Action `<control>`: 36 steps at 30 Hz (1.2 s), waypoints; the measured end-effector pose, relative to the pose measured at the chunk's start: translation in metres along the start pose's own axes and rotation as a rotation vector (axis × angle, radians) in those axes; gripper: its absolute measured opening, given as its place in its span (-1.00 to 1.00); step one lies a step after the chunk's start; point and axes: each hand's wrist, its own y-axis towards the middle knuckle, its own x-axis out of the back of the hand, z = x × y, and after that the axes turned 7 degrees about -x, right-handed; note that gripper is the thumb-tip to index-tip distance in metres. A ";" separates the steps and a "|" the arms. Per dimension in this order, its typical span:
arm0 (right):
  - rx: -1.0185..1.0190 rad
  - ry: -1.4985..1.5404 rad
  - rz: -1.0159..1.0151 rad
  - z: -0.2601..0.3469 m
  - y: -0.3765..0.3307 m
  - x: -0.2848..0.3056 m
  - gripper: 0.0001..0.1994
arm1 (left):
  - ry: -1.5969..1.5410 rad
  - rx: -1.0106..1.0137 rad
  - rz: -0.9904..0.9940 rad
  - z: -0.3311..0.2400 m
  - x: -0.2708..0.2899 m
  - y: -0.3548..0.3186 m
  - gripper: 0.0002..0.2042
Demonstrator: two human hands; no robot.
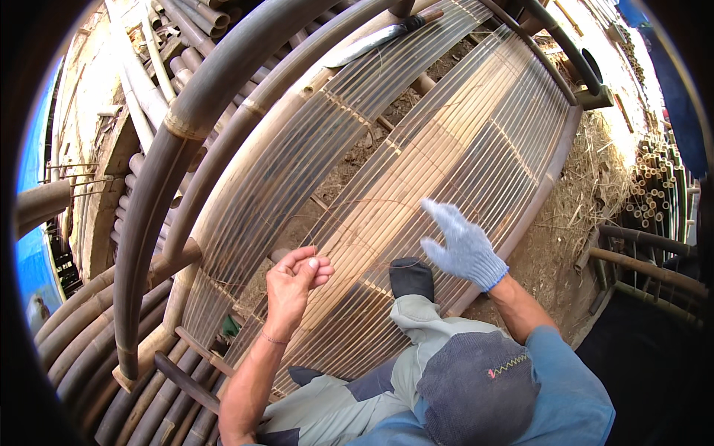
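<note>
The bare left hand [296, 276] pinches a thin wire [349, 223] over the slat panel's [416, 156] near edge; keep it taut. The gloved right hand [462, 245] rests spread on the slats beside a dark foot [411, 278], steadying them.

A long knife [375, 42] with a dark handle lies at the top of the view, resting across thick bamboo poles [160, 156] that curve down the left side. More poles are stacked at the lower left [89, 349]. A blue tarp [33, 260] shows at the left edge. Bare soil with dry straw [591, 182] lies to the right, near a bundle of cut bamboo tubes [658, 189] seen end-on. A dark curved pipe [569, 48] runs at the upper right.
</note>
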 end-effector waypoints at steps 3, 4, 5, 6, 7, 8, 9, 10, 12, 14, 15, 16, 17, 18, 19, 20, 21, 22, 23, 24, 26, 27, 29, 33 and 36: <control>-0.269 -0.029 -0.240 0.006 0.078 -0.018 -0.48 | -0.358 -0.019 -0.106 0.003 -0.016 0.032 -0.77; -0.294 -0.050 -0.238 0.009 0.109 -0.029 -0.51 | -0.464 -0.024 -0.151 0.004 -0.023 0.041 -0.79; -0.291 -0.026 -0.263 0.011 0.134 -0.040 -0.53 | -0.515 -0.006 -0.181 0.005 -0.029 0.048 -0.79; -0.331 -0.079 -0.159 0.013 0.155 -0.049 -0.55 | -0.588 -0.008 -0.182 0.006 -0.035 0.056 -0.79; -0.344 -0.114 -0.079 0.015 0.172 -0.056 -0.56 | -0.665 -0.006 -0.200 0.007 -0.041 0.061 -0.80; -0.342 -0.144 -0.005 0.017 0.181 -0.061 -0.58 | -0.668 0.003 -0.235 0.010 -0.048 0.067 -0.78; -0.360 -0.089 -0.009 0.019 0.186 -0.063 -0.59 | -0.701 0.008 -0.235 0.011 -0.054 0.071 -0.77; -0.363 -0.026 -0.016 0.022 0.183 -0.063 -0.60 | -0.692 0.006 -0.235 0.013 -0.060 0.074 -0.78; -0.338 0.218 -0.111 0.030 0.162 -0.057 -0.64 | -0.707 0.012 -0.242 0.015 -0.069 0.077 -0.77; -0.238 0.426 0.033 0.037 0.129 -0.045 -0.66 | -0.695 -0.010 -0.221 0.016 -0.078 0.076 -0.73; -0.190 0.516 0.089 0.040 0.113 -0.041 -0.66 | -0.692 -0.017 -0.200 0.016 -0.082 0.075 -0.71; -0.223 0.582 0.144 0.045 0.097 -0.040 -0.67 | -0.685 -0.012 -0.196 0.016 -0.085 0.073 -0.69; -0.240 0.635 0.177 0.048 0.083 -0.038 -0.68 | -0.681 -0.009 -0.189 0.017 -0.089 0.070 -0.67; -0.245 0.677 0.217 0.049 0.073 -0.037 -0.69 | -0.687 -0.023 -0.158 0.018 -0.092 0.068 -0.66; -0.254 0.695 0.229 0.051 0.066 -0.037 -0.69 | -0.668 0.002 -0.165 0.020 -0.094 0.065 -0.65; -0.251 0.707 0.254 0.053 0.060 -0.038 -0.69 | -0.655 0.013 -0.154 0.021 -0.096 0.061 -0.65; -0.240 0.716 0.272 0.054 0.057 -0.039 -0.70 | -0.642 0.022 -0.146 0.023 -0.097 0.058 -0.64; -0.231 0.759 0.275 0.056 0.055 -0.041 -0.71 | -0.625 0.056 -0.149 0.025 -0.096 0.054 -0.64; -0.242 0.760 0.312 0.057 0.054 -0.042 -0.71 | -0.621 0.057 -0.145 0.026 -0.096 0.051 -0.64; -0.238 0.761 0.342 0.058 0.053 -0.042 -0.71 | -0.613 0.066 -0.161 0.027 -0.095 0.049 -0.64; -0.278 0.764 0.410 0.060 0.053 -0.043 -0.72 | -0.596 0.078 -0.174 0.030 -0.093 0.046 -0.66; -0.320 0.765 0.446 0.061 0.053 -0.043 -0.73 | -0.588 0.062 -0.181 0.032 -0.092 0.045 -0.66; -0.354 0.788 0.481 0.062 0.053 -0.043 -0.73 | -0.562 0.055 -0.177 0.035 -0.092 0.044 -0.67; -0.387 0.774 0.567 0.062 0.045 -0.044 -0.71 | -0.530 0.035 -0.198 0.047 -0.094 0.040 -0.74; -0.250 0.549 0.518 0.054 0.022 -0.044 -0.65 | -0.506 -0.038 -0.204 0.055 -0.079 0.037 -0.80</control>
